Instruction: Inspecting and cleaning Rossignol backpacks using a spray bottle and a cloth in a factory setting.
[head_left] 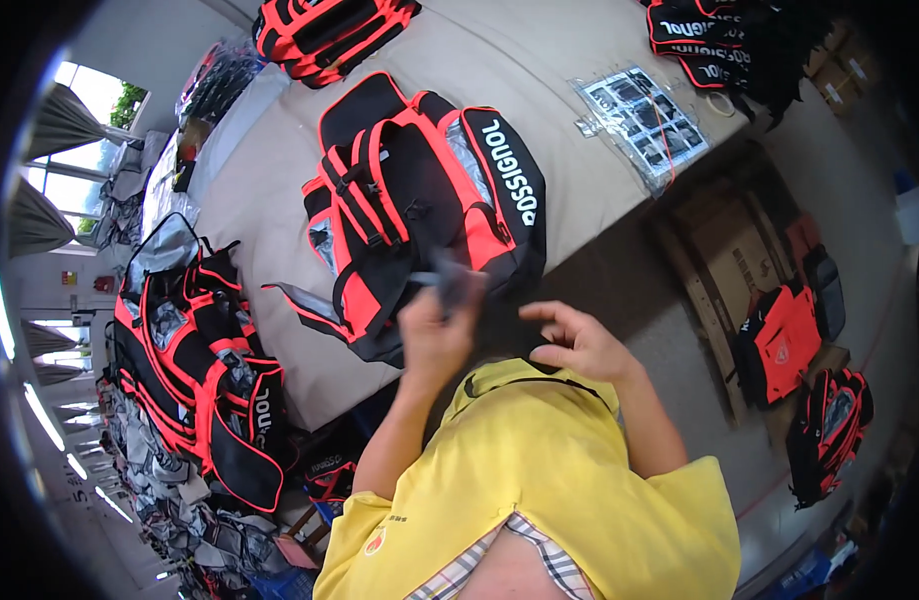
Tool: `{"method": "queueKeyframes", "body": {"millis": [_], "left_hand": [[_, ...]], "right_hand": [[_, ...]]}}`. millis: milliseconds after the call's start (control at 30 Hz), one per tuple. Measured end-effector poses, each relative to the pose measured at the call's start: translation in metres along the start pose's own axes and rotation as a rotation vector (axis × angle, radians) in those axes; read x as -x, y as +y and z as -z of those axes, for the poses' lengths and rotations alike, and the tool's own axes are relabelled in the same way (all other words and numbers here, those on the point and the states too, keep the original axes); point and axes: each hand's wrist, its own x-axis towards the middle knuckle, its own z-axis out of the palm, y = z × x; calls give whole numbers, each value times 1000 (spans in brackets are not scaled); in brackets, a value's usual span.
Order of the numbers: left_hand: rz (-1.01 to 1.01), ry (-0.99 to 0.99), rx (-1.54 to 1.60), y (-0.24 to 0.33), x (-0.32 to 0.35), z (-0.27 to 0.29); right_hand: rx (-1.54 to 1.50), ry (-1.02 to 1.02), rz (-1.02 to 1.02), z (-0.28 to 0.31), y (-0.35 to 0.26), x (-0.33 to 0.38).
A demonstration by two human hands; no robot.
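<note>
A black and orange-red backpack (419, 200) lies on the beige table (569, 90) in front of me. My left hand (434, 335) is raised at the bag's near edge, closed on a small dark object (449, 280) that is too blurred to identify. My right hand (579, 340) hovers beside it, just above the collar of my yellow shirt (539, 470), with fingers apart and nothing in them. The two hands do not touch.
A second, similar backpack (199, 370) hangs off the table's left end, above a pile of grey parts. More bags (329, 30) and black pieces (719, 40) lie at the far side. A clear plastic sheet of pictures (644, 120) is near the right edge. Cardboard boxes (729, 260) and bags (779, 340) stand on the floor.
</note>
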Motion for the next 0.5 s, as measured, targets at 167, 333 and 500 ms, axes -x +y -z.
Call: {"method": "queueKeyframes", "body": {"millis": [167,333,500], "left_hand": [[377,624,-12,-87,-39,109],[616,358,-159,-210,27,116],[294,463,-474,-228,60,57]], "right_hand": [[223,134,-61,11,1,31],[366,-125,403,-11,-94,57],[16,-473,1031,-46,-165,33]]}}
